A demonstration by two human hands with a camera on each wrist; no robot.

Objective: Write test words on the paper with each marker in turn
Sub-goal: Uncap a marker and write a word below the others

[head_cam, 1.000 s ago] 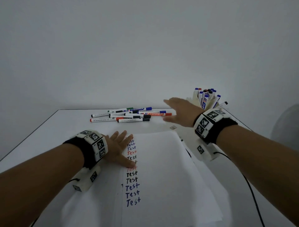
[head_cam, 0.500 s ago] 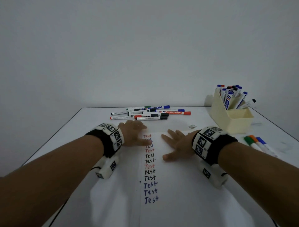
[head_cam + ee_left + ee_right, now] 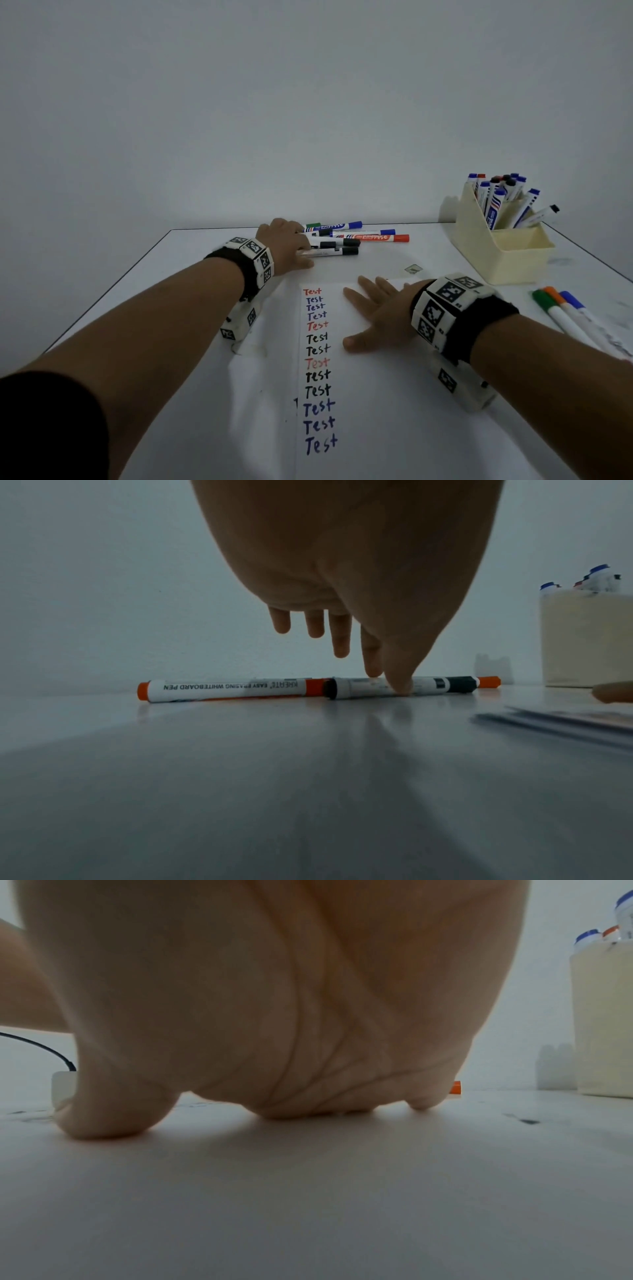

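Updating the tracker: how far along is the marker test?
Done: thirteen "Test" lines on the paper. In hand: left hand touches a black-capped marker in the loose pile; right hand rests flat on the sheet. Left: unclear which of the box markers remain untested.

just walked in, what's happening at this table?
A person is testing markers on paper, which already carries a column of "Test" words in red, blue and black. The right hand lies flat on the sheet, holding it down. The left hand is at the loose pile of markers beyond the paper, thumb and forefinger touching a black-capped marker; not lifted yet. More markers stand in the cream holder.
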